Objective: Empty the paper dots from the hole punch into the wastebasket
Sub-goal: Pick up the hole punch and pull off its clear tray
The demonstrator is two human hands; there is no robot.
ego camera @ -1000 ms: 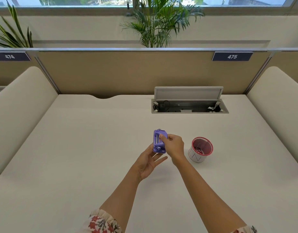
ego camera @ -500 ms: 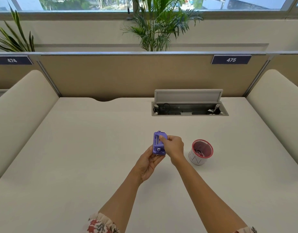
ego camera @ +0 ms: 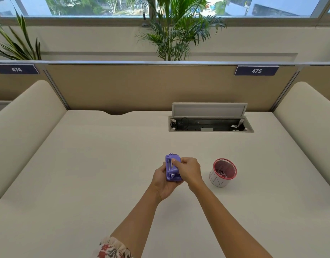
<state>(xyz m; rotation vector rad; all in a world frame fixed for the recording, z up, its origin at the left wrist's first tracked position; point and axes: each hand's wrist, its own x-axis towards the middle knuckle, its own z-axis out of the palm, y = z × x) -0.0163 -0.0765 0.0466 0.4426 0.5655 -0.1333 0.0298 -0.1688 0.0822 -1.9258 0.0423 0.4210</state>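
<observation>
A small purple hole punch [ego camera: 171, 167] is held above the desk, a little left of the desk's middle. My left hand [ego camera: 163, 180] cups it from below and the left. My right hand [ego camera: 188, 169] grips its right side, thumb on top. To the right stands a small white wastebasket [ego camera: 222, 173] with a red rim, tilted slightly toward me, with paper dots visible inside. The punch is a hand's width left of the wastebasket and not over it.
A cream desk [ego camera: 86, 174] stretches all around. An open cable hatch [ego camera: 210, 123] with a raised lid lies at the back right. Padded side dividers [ego camera: 24, 123] flank the desk and a tan partition [ego camera: 141, 86] closes the back.
My left hand has closed up under the hole punch and now cups it; a second ago its fingers were apart below it. The punch and wastebasket have hardly moved.
</observation>
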